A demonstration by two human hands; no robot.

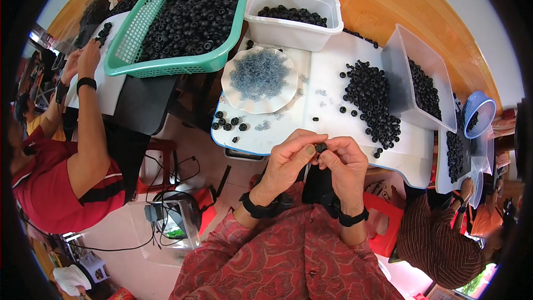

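A small round black part [321, 148] is pinched between my two hands, just in front of the table's near edge. My left hand [287, 162] has its thumb and fingertips closed on the part's left side. From the other side, the thumb and fingers of my right hand [345, 168] close on it too. The fingers cover most of the part. Beyond my hands, a white scalloped plate [230, 86] holds a heap of small clear bluish pieces [259, 74]. Several loose black parts [227, 124] lie at the plate's near left, and a large pile of black parts [368, 90] spreads to the right.
A green basket [125, 50] full of black parts stands at the back left. Behind the plate is a white tub [294, 30], and a clear bin [397, 58] stands at the right. People work on both sides: a red-shirted person [83, 161] and one in stripes [438, 241].
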